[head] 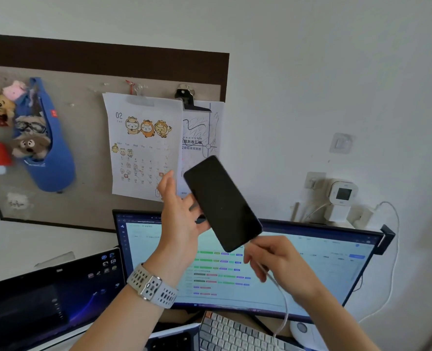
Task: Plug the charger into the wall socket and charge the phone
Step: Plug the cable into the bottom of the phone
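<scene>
Our left hand (pixel 182 219) holds the smartphone (pixel 222 202) up in front of the wall, fingers behind its back and the thumb raised free, so the glossy black slab tilts with its dark screen toward us. Our right hand (pixel 277 259) pinches the thin white charging cable (pixel 282 300) just at the phone's lower end; whether the plug is seated in the port we cannot tell. The cable droops from that hand down toward the counter. On the left wrist sits a watch with a pale perforated band (pixel 154 287). Behind the hands glows a wide monitor (pixel 311 269) with rows of coloured tags, a darker laptop screen (pixel 50 297) to its left, and below them a keyboard (pixel 232 333) with rounded grey and white keys. On the wall to the right a white boxy charger (pixel 337 212) sits in the socket, with a small white square display (pixel 343 193) above it. On the felt pinboard (pixel 88 138) hang a paper February calendar (pixel 144 145) and a blue fabric pouch (pixel 49 145) stuffed with plush toys (pixel 30 145).
</scene>
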Tool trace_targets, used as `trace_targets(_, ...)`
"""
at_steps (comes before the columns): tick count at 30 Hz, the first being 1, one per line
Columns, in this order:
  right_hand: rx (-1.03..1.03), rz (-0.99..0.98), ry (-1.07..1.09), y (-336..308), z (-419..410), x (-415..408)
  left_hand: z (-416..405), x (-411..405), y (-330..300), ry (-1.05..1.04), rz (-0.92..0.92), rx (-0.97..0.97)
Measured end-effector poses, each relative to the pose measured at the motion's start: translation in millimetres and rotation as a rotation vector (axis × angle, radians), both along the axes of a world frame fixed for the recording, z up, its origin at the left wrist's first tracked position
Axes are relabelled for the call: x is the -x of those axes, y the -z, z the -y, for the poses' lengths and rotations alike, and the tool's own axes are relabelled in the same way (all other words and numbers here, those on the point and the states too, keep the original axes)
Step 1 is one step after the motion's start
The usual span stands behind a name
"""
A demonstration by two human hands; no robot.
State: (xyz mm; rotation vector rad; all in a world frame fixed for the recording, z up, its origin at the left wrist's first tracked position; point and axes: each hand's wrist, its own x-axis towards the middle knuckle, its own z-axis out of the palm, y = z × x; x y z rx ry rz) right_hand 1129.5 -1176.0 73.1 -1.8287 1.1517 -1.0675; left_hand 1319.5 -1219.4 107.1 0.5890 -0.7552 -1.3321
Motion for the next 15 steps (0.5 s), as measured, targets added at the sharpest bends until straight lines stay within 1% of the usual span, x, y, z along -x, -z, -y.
trace_targets(2, -0.051, 0.110, -0.017, 19.2, -2.9, -7.3, -0.5, 0.4, 1.6, 0.078, -0.006, -0.034)
trace_targets(7, -0.154, 0.299, -0.051, 59.2, -11.0, -31.8, -1.4, 10.4, 14.7, 0.240, 0.101, -0.067)
trace_targets(10, -0.187, 0.348, -0.054, 64.9, -10.5, -36.0, 0.3, 13.1, 16.6, 0.281, 0.125, -0.067)
trace_targets(15, -0.192, 0.361, -0.049, 62.4, -9.0, -35.3, 2.8, 11.3, 13.7, 0.294, 0.147, -0.061)
